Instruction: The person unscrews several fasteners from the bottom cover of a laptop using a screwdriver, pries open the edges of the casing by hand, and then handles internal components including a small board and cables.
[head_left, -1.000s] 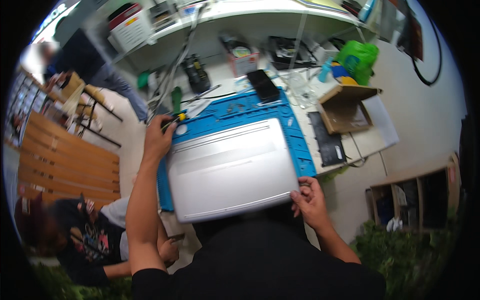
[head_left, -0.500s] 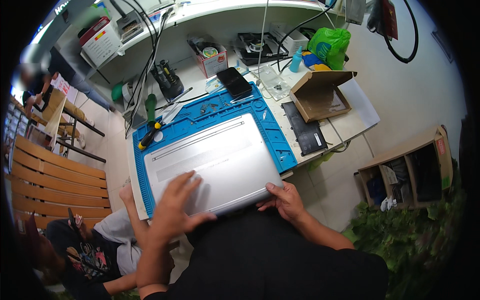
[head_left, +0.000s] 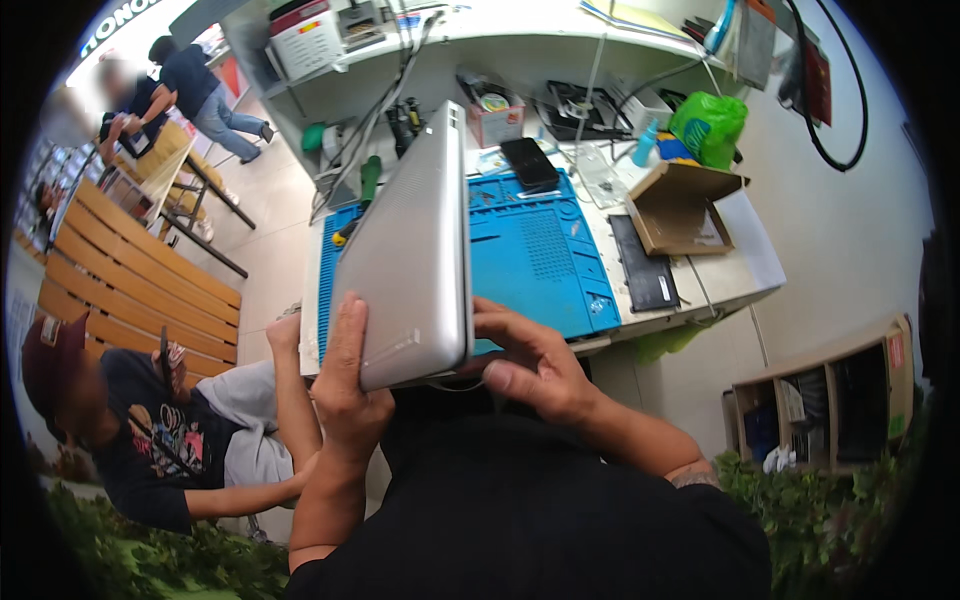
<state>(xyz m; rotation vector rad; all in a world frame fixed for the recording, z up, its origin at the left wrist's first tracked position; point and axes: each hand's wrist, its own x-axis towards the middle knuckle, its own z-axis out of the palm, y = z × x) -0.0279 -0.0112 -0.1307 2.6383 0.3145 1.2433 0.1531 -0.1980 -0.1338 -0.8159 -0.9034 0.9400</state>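
A silver laptop [head_left: 410, 230] is closed and stands steeply tilted, nearly on its edge, over the blue repair mat [head_left: 530, 265]. My left hand [head_left: 345, 380] grips its lower left side, with fingers laid up along the silver face. At the laptop's lower right edge is my right hand [head_left: 540, 365], its fingers curled against the far face and the fingertips partly hidden. A green-handled screwdriver [head_left: 371, 180] and a yellow-and-black tool [head_left: 345, 235] show just left of the laptop. A black phone [head_left: 530, 163] lies at the mat's back edge.
A black laptop battery [head_left: 643, 265] and an open cardboard box [head_left: 690, 210] are to the right. Behind stand a blue bottle [head_left: 645, 142] and a green bag [head_left: 710, 130]. Cables [head_left: 385, 100] hang at the back left. A person [head_left: 170, 430] sits close on my left.
The laptop has been lifted off the mat from lying flat and turned up on edge. My left hand has closed on its side, and the view has shifted.
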